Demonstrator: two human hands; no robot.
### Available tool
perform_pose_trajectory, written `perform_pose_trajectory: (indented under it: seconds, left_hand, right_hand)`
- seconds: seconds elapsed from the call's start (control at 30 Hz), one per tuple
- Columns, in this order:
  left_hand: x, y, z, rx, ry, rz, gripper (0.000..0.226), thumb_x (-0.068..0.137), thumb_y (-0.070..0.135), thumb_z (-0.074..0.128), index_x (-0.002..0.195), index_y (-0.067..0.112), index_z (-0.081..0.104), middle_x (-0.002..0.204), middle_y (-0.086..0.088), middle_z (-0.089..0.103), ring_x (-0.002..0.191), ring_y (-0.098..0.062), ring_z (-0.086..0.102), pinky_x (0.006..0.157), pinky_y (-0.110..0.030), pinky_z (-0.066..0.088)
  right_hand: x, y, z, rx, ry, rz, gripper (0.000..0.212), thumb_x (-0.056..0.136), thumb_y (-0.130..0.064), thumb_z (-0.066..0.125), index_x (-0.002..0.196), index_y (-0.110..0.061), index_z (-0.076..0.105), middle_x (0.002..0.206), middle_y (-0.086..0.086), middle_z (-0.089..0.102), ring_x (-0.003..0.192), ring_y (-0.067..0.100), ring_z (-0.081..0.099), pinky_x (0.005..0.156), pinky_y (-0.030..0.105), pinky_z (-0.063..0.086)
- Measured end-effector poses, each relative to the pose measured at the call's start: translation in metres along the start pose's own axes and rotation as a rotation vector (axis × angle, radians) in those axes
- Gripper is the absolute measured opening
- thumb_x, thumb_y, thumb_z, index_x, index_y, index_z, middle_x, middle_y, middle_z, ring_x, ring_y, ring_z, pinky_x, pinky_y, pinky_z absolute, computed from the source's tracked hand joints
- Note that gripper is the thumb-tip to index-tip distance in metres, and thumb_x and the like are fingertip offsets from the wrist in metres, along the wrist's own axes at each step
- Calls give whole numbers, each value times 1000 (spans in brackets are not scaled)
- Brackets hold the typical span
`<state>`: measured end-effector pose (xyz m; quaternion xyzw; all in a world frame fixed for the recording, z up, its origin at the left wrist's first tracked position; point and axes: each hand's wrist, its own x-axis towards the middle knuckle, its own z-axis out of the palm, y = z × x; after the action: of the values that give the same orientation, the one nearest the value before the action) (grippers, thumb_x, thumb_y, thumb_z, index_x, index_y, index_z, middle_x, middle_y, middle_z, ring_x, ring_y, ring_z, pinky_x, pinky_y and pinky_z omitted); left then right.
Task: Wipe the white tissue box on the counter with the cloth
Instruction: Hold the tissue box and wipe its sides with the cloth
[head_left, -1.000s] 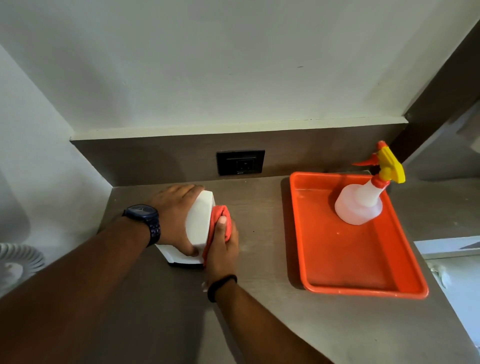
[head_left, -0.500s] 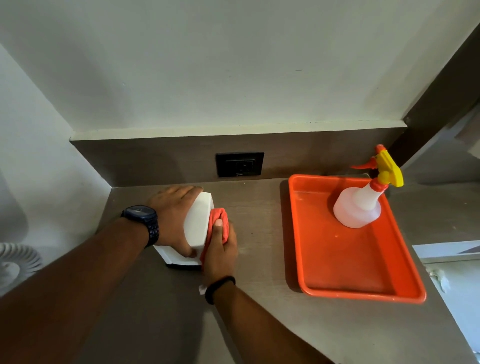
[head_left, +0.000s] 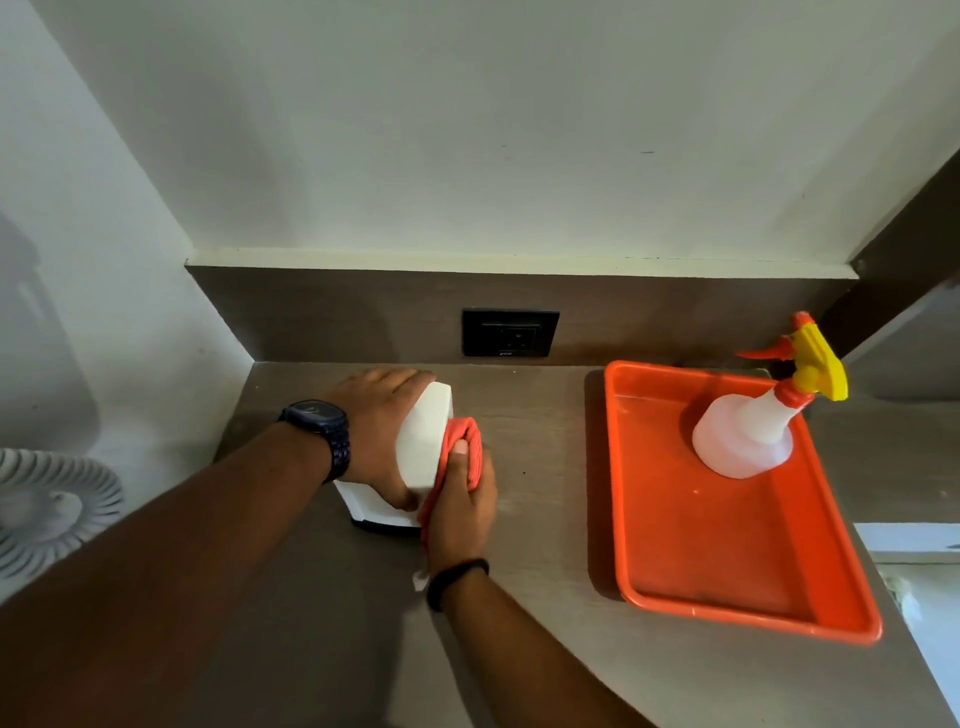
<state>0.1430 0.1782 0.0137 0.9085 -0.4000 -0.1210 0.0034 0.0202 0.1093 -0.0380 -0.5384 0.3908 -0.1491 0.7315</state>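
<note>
The white tissue box is tilted up on the brown counter, its base showing at the near end. My left hand, with a dark watch on the wrist, grips the box from the left and over its top. My right hand holds a folded orange cloth pressed against the box's right side, thumb on the cloth. Part of the cloth is hidden under my right palm.
An orange tray lies to the right with a white spray bottle, yellow and red trigger, standing at its far end. A black wall socket sits in the back panel. A white fan shows at the left edge.
My right hand with the cloth has slid slightly along the box's right side. The left hand keeps its grip on the box.
</note>
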Motion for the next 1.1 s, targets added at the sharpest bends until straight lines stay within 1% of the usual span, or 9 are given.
perform_pose_trajectory:
  seconds: [0.23,0.4,0.53,0.63,0.77,0.87,0.93,1.03,1.1]
  left_hand:
    - [1,-1,1,10,22,-2,138,20,83,64,138,26,19,143,-2,43,127,-24,41,106,-43,39]
    - [0,-1,1,0,16,0,139,21,81,64,139,26,17,146,-2,39,131,-24,37,108,-42,35]
    - [1,-1,1,-10,33,11,134,26,80,69,139,25,21,144,1,41,129,-22,39,108,-39,34]
    - [2,0,0,-26,57,1,131,27,79,71,138,25,26,142,1,44,126,-21,42,107,-40,36]
    - [2,1,-1,-21,28,-22,136,27,79,70,141,23,21,146,-1,39,130,-23,38,108,-42,35]
    - [2,3,-3,-21,8,-36,139,29,79,73,143,22,18,150,-2,34,133,-24,33,109,-39,31]
    - [2,4,-5,-36,2,-42,139,30,77,75,144,22,16,150,-2,33,133,-24,32,108,-39,30]
    - [-4,1,-7,-97,-28,-40,147,32,73,81,148,21,7,156,-2,22,140,-24,19,115,-40,21]
    - [-12,-5,-6,-239,-23,-60,155,33,70,87,150,24,-4,160,-3,10,145,-23,5,118,-41,13]
  right_hand:
    - [47,-26,8,-96,-42,1,40,98,-42,47,134,-28,58,138,2,62,130,24,55,115,45,41]
    - [23,-2,4,-66,37,78,42,96,-48,46,133,-31,57,135,4,62,125,26,57,112,50,43]
    - [9,-10,5,-22,0,-14,30,88,-57,49,116,-48,54,129,-1,63,120,21,60,105,50,50]
    - [28,-23,6,-84,-20,-113,15,95,-46,53,108,-47,59,121,-3,66,119,21,61,107,48,48]
    - [46,-23,4,-188,-31,12,46,96,-47,50,133,-22,60,132,7,67,125,27,60,110,50,46]
    - [36,-12,-5,-179,-15,99,47,97,-47,48,134,-20,58,131,7,66,122,27,60,109,50,47]
    - [25,-8,-14,-113,-21,172,44,97,-43,49,127,-14,62,120,9,69,108,26,65,100,46,53]
    - [12,-20,-27,79,-12,253,33,97,-40,52,115,-16,65,100,8,70,83,20,67,71,34,58]
    - [9,-38,-28,177,-23,182,32,97,-40,53,114,-17,67,97,9,74,84,22,71,64,28,58]
